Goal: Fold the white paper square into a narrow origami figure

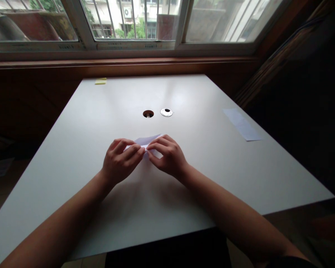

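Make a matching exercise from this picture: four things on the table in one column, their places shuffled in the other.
1 folded paper
2 yellow note
3 paper strip
4 round cap

A right side of the table
B beside the hole
C pinched between left hand and right hand
D far left corner

Pairs: 1-C, 2-D, 3-A, 4-B
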### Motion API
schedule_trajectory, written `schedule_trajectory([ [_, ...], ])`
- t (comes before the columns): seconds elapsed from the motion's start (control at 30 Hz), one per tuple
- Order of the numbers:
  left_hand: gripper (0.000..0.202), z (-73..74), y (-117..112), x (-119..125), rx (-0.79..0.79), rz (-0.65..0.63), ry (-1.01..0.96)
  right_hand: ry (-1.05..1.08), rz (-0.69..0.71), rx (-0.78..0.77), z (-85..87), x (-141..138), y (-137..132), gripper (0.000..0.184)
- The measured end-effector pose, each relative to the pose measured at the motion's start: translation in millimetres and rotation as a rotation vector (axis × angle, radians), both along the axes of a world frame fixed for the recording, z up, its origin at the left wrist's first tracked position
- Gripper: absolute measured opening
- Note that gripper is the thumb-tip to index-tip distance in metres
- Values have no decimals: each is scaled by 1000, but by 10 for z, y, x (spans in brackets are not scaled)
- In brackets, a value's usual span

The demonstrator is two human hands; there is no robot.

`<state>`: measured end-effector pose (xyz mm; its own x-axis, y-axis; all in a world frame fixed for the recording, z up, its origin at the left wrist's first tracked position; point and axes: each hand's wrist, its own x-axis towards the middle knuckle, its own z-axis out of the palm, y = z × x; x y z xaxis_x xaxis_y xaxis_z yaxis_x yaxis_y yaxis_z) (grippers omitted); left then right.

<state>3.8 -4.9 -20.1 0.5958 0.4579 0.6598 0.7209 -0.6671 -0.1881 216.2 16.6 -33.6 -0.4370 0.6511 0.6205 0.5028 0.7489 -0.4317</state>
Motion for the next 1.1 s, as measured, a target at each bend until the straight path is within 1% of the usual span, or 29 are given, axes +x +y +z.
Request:
schedule_trajectory([
  [0.17, 22, -21, 5, 12, -6, 14, 5, 52, -28, -40, 2, -17, -8, 5],
  [0.37, 22, -32, 20, 15, -19, 2, -11, 21, -36, -23, 2, -19, -2, 5],
  [0.57, 21, 6, 21, -10, -14, -12, 25, -11, -3, 17, -2, 10, 21, 7],
  [0.7, 19, 43, 60, -104, -15, -53, 60, -23, 2, 36, -17, 41, 44, 7],
  [0.83, 24, 77, 109, -233, -39, -95, 57, -46, -15, 52, -43, 74, 59, 7],
  [1.1, 31, 91, 169, -472, -28, -71, -6, -80, -52, 78, -69, 125, 82, 8],
])
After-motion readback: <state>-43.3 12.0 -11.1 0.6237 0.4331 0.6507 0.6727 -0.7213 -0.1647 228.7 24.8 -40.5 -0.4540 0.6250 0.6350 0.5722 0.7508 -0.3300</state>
